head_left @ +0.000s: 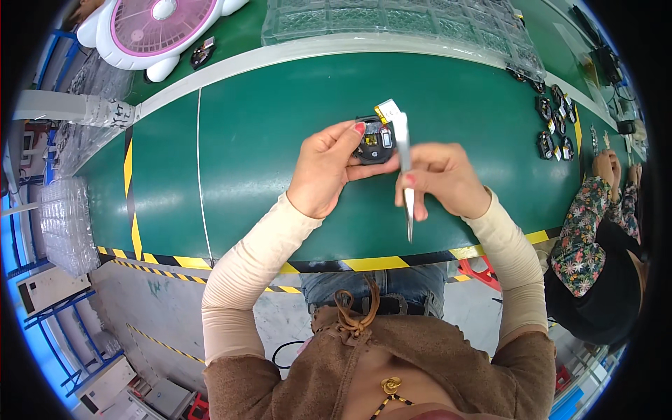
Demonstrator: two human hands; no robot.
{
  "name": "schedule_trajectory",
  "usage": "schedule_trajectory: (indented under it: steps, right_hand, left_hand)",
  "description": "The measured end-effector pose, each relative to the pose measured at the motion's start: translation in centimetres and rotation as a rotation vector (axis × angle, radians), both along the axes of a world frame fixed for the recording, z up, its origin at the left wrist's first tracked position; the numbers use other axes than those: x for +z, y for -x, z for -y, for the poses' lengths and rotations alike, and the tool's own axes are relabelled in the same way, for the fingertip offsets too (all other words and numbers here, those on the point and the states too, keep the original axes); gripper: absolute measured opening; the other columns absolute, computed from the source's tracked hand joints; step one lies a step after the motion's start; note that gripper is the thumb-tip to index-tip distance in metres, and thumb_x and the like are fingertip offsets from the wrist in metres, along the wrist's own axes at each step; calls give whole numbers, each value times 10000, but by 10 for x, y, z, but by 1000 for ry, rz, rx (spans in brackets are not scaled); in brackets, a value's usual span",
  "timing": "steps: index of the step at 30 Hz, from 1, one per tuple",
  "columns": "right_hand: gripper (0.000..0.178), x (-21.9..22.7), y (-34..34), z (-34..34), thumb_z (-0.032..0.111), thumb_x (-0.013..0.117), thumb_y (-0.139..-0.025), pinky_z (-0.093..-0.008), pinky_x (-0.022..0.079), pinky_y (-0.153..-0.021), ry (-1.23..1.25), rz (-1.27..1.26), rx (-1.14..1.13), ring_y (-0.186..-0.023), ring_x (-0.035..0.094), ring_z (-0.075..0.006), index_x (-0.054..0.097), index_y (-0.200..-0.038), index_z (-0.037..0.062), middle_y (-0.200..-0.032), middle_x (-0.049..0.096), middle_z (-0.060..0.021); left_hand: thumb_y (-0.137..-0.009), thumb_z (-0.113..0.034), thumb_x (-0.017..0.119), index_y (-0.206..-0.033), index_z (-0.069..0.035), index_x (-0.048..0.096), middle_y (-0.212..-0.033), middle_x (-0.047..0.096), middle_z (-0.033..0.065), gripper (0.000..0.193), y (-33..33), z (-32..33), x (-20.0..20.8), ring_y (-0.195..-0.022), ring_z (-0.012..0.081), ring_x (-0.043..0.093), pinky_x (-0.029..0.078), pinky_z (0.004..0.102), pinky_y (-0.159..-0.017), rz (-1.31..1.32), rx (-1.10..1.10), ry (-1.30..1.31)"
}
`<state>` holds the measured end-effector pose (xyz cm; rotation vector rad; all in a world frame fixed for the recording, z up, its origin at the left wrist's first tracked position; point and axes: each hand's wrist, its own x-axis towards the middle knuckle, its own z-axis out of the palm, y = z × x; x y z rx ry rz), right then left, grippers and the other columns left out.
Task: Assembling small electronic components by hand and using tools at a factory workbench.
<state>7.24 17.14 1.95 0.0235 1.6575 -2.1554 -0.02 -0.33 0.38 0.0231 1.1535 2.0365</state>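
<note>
Head view: my worry is the flat silver battery (386, 110) poking past the far rim of the round black gadget (374, 151). The blunt end of the tweezers (404, 150) is right there (can't tell if touching), so a careless nudge could dent it or tug whatever connects it. If the left grip slackens, the gadget could drop, since it's held over the middle of the table (280, 91).

Fingers: left hand (318, 168) pinches the gadget, thumb on top, barely parted. Right hand (448, 178), kinda blurry, grips the tweezers, point toward the table's near edge.
</note>
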Motion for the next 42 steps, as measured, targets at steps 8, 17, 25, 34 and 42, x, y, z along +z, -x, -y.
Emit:
schedule_trajectory:
  steps: [8,17,25,34,42]
  right_hand:
    - [204,-4,3,9,125,553,-846,-192,354,-331,-123,183,55,-375,494,-75,609,-933,-52,-613,599,-77]
    - [187,-8,2,16,140,549,-853,-190,341,-332,-125,125,17,-380,485,-64,622,-901,-26,-620,599,-63]
    - [156,-13,-2,23,130,542,-858,-183,337,-344,-155,51,-48,-394,480,-54,622,-888,0,-628,597,-49]
    - [146,-28,6,13,65,533,-816,-242,401,-458,-657,-527,-289,-528,524,-99,600,-946,53,-675,579,-44]
    - [199,-36,3,-5,252,628,-756,-344,453,-493,-1542,-807,-536,-580,592,-256,586,-895,116,-688,605,-85]
  left_hand:
    - [-919,-104,390,-1095,66,476,-985,580,144,259,-1,-1,1,-911,259,599,530,364,-774,-111,50,86]
    - [-933,-185,391,-1073,41,498,-957,588,119,287,-1,1,0,-863,205,601,523,336,-745,-83,8,-7]
    - [-927,-201,421,-1060,31,529,-921,593,85,289,-7,-4,-5,-796,145,599,516,283,-700,-186,33,51]
    - [-920,-203,428,-1065,40,527,-921,594,86,300,17,1,-9,-789,144,598,535,276,-721,-228,115,92]
    - [-914,-212,445,-1169,25,486,-1052,560,125,351,14,4,-8,-894,200,588,517,302,-735,-516,50,322]
